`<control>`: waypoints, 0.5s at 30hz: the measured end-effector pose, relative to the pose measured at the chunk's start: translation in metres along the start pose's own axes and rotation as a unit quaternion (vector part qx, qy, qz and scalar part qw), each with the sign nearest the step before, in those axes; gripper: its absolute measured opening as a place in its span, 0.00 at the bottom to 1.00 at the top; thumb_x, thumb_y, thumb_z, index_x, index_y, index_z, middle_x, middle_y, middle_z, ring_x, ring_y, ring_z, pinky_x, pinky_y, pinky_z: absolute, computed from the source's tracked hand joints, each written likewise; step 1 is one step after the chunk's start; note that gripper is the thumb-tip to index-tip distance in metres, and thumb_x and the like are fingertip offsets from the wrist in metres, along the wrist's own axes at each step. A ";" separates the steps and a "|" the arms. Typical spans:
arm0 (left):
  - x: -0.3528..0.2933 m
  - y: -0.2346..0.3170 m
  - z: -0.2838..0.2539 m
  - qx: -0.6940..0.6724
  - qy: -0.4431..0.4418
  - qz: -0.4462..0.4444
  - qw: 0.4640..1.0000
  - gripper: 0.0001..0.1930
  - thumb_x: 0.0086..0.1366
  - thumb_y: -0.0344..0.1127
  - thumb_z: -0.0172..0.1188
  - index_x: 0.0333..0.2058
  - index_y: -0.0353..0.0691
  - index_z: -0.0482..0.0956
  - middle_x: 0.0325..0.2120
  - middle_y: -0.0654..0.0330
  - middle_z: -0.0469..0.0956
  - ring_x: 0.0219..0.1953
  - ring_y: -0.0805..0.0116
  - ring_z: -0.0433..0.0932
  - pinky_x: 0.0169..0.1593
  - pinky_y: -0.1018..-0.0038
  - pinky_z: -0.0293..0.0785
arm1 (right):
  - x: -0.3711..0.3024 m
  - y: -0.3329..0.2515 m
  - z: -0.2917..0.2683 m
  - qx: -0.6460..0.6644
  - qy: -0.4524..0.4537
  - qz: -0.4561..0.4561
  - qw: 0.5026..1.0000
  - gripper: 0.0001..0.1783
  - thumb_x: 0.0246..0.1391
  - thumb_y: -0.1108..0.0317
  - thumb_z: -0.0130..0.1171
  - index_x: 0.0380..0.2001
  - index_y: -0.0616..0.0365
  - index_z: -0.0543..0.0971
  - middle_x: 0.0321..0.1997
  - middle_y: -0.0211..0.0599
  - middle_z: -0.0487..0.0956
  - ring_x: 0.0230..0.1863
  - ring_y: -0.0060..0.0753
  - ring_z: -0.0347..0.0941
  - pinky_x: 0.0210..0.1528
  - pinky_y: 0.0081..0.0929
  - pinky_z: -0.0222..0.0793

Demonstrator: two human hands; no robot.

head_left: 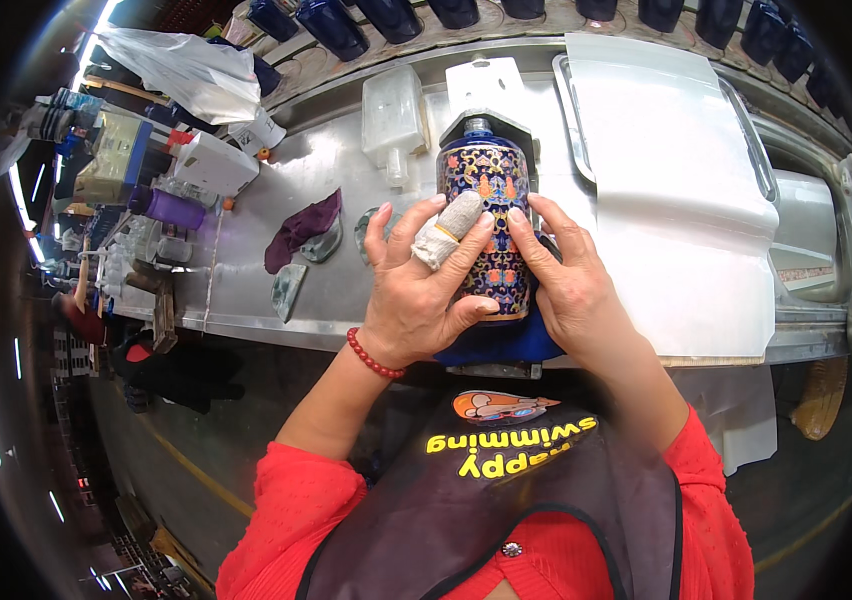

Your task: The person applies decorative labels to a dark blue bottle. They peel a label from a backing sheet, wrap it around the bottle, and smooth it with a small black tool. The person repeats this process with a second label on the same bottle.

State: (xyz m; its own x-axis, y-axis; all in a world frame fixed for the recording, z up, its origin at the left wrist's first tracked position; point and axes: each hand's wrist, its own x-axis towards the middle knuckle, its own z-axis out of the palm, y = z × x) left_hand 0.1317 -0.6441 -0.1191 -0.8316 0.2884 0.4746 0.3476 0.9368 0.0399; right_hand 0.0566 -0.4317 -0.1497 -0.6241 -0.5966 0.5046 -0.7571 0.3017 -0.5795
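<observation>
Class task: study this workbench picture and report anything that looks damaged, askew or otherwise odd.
One oddity: a finger of the left hand is wrapped in white bandage while both hands press on the patterned blue bottle. Nothing looks spilled or broken.

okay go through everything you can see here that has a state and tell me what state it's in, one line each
patterned bottle: lying on its side, neck pointing away, held by both hands
left hand: grip closed on the bottle, one finger bandaged
right hand: fingers pressed against the bottle's side
blue cloth: spread under the bottle
purple rag: crumpled on the metal bench
dark blue bottles: lined up in a row behind the bench
</observation>
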 end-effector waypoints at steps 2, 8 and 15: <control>0.001 0.000 0.000 -0.003 0.004 0.001 1.000 0.39 0.73 0.69 0.43 0.63 0.41 0.77 0.61 0.53 0.77 0.66 0.53 0.65 0.73 0.50 0.43 | 0.000 -0.001 -0.001 -0.001 0.001 0.000 1.000 0.34 0.53 0.84 0.53 0.66 0.58 0.73 0.68 0.59 0.66 0.60 0.61 0.70 0.62 0.48 0.68; 0.002 0.001 0.001 0.003 0.008 0.006 1.000 0.38 0.73 0.68 0.45 0.63 0.41 0.77 0.60 0.52 0.77 0.65 0.53 0.66 0.73 0.50 0.43 | 0.001 -0.001 0.000 -0.011 0.006 -0.010 1.000 0.34 0.53 0.83 0.53 0.66 0.59 0.72 0.68 0.59 0.66 0.61 0.62 0.69 0.63 0.49 0.68; -0.008 0.008 0.001 -0.023 0.021 0.000 1.000 0.39 0.73 0.69 0.42 0.62 0.40 0.78 0.60 0.51 0.77 0.65 0.52 0.67 0.73 0.50 0.44 | -0.008 -0.004 -0.002 -0.007 -0.011 -0.003 1.000 0.37 0.51 0.83 0.53 0.68 0.60 0.70 0.69 0.59 0.65 0.60 0.60 0.70 0.60 0.48 0.69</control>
State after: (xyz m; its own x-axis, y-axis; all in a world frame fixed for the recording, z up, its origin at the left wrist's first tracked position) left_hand 0.1405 -0.6385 -0.1235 -0.8129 0.2794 0.5110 0.3688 0.9261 0.0802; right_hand 0.0643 -0.4263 -0.1502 -0.6149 -0.6151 0.4935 -0.7637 0.3086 -0.5670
